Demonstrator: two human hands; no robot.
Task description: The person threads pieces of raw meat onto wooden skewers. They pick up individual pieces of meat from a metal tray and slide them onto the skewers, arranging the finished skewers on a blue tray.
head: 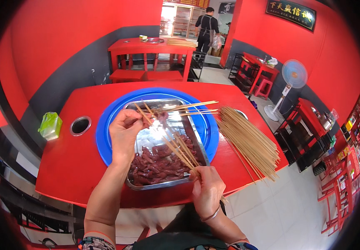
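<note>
My left hand pinches at the upper part of a bamboo skewer, with a bit of red meat at its fingertips. Several bamboo skewers slant down from there into my right hand, which is closed around their lower ends. Beneath both hands lies a steel tray with strips of dark red raw meat heaped at its near end. Other skewers rest across its far end, some meat at their left ends. The tray sits over a round blue plastic tray.
A thick pile of bamboo skewers lies on the red table at right, overhanging its edge. At left are a green tissue pack and a round table insert. Beyond stand another red table, a pedestal fan and a person.
</note>
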